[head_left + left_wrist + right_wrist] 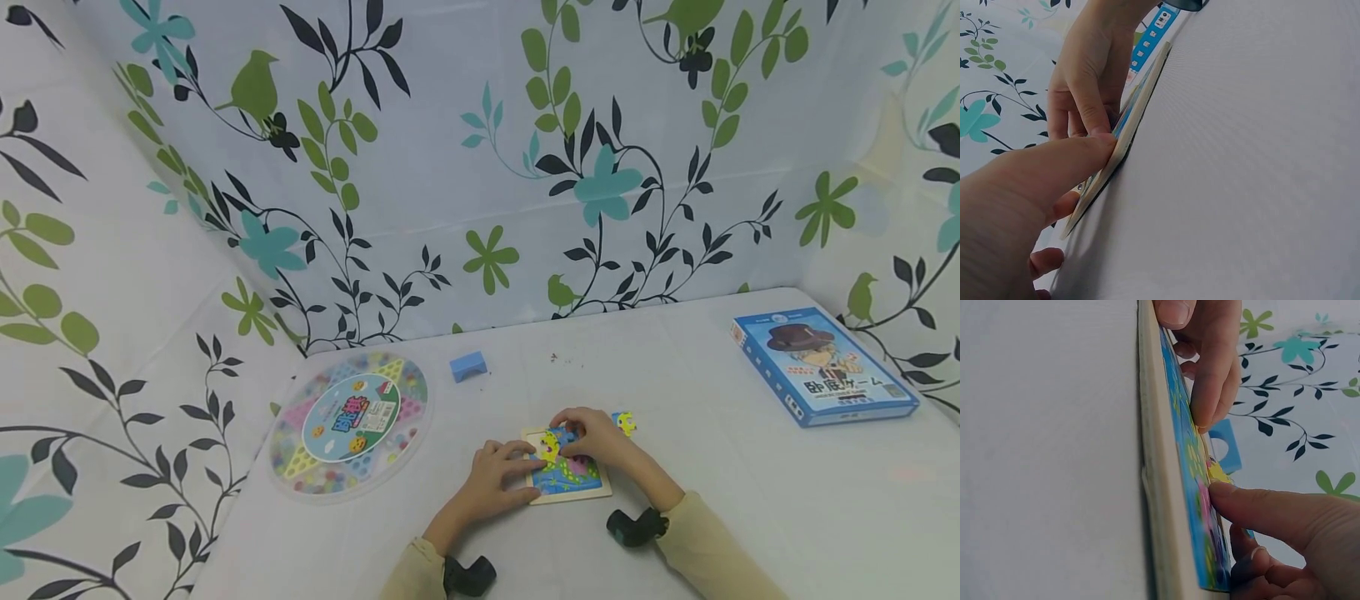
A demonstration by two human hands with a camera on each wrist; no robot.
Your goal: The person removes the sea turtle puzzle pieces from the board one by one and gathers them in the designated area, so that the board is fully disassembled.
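A jigsaw puzzle [566, 483] in a pale wooden frame lies on the white table, with blue, yellow, green and pink printing. My left hand [497, 479] holds it at the left side, thumb on the frame's edge and fingertips reaching over the pieces. Over the upper part, my right hand [600, 437] pinches a puzzle piece [1219, 471] between thumb and fingers; a yellow part of it shows in the right wrist view, the rest is hidden. A loose yellow-and-blue piece [625, 423] lies just beyond the right wrist.
A round Chinese checkers-style board [292, 462] in clear packaging lies to the left. Behind the puzzle sits a small blue block [468, 367]. A blue game box [840, 367] is at the back right. Small brown specks [555, 358] dot the table. Patterned cloth hangs behind.
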